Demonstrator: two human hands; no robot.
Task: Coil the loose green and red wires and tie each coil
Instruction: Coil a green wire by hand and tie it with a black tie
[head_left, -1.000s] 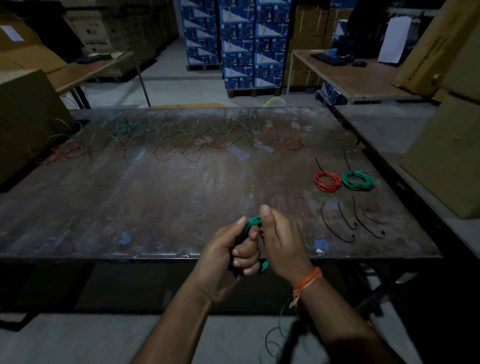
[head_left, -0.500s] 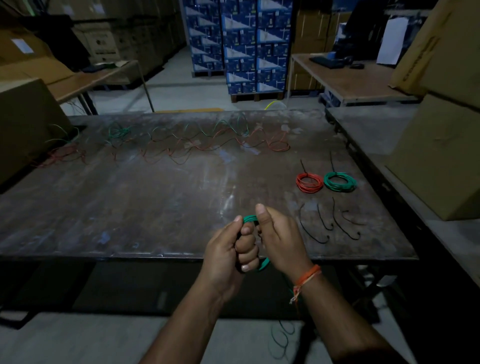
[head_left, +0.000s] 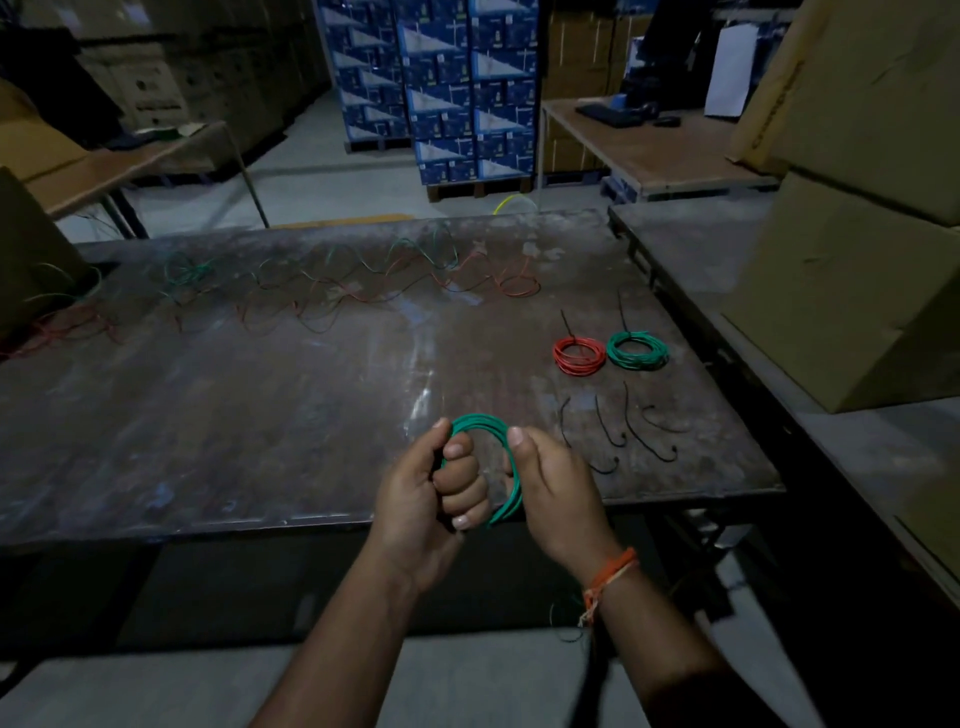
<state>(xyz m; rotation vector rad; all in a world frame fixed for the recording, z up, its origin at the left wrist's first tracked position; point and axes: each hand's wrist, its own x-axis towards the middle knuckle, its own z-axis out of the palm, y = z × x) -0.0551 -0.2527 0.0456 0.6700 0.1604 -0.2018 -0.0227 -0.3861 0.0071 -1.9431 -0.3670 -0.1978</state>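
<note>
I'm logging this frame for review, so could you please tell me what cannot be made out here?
Head view only:
- The near side of the green coil is covered by the left hand and right hand.
- The right hand's fingers are behind its palm.
- The wire tail hanging below fades into darkness.
- The loose wires at the table's far edge are too dim and tangled to count.

Both hands grip a green wire coil (head_left: 485, 423) over the near edge of the table (head_left: 260, 415): the left hand (head_left: 415, 493) with fingers curled through it, the right hand (head_left: 558, 493) pinching its side. A tied red coil (head_left: 579, 355) and green coil (head_left: 637, 351) lie side by side, black ties (head_left: 644, 441) nearer, loose wires (head_left: 337, 291) along the far side.
</note>
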